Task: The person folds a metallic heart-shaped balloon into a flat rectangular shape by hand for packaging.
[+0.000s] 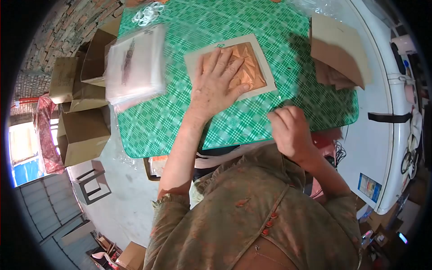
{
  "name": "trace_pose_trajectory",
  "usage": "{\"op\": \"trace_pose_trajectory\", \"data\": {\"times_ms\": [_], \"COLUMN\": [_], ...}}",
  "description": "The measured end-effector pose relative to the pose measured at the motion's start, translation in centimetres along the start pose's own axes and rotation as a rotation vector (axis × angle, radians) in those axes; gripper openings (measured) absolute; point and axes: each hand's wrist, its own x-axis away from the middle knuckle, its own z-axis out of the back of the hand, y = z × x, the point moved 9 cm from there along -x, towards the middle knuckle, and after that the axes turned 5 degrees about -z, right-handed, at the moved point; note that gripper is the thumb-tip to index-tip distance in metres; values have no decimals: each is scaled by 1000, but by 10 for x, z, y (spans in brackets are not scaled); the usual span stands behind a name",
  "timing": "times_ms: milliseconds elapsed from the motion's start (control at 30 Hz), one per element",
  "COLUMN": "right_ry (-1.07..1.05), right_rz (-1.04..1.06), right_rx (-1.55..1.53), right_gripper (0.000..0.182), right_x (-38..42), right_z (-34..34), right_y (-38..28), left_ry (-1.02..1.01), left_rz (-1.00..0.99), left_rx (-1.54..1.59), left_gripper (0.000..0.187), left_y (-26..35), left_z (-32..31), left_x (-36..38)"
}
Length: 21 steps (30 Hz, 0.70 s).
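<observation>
Left hand (217, 85), fingers apart, lies on one shiny copper-coloured packet (253, 67) atop one beige card (260, 58). Right hand (290, 130) curls — grip unclear — by the green-checked worktop (243, 18)'s near edge.

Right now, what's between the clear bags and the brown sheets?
The head view shows a shiny orange piece with a pale border, under the left hand, and green tablecloth either side.

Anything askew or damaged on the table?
Slightly: the brown sheets on the right lie stacked unevenly, and the plastic sleeves overhang the table at left. The orange piece under the left hand is wrinkled, though I can't tell if that's damage.
</observation>
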Motion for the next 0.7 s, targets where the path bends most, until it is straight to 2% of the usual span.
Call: {"op": "trace_pose_trajectory", "data": {"times_ms": [67,200,300,500,600,700], "right_ry": [-32,95,55,35,56,31], "right_rz": [-7,-1,-22,4,-137,-36], "right_rx": [-23,163,165,-24,-143,-11], "right_gripper": [38,36,37,34,33,33], "right_x": [-1,-13,-1,18,3,-5], "right_z": [7,11,2,8,12,11], "right_y": [12,23,28,31,43,33], "left_ry": [4,25,79,51,-17,1], "left_rz": [1,-14,-44,-43,-16,-36], "left_rx": [-2,-24,-46,-23,-18,-20], "left_gripper": [73,71,69,69,73,71], "left_y": [1,2,5,5,1,4], "left_z": [0,-1,5,4,-2,2], "left_x": [0,1,0,0,0,-1]}}
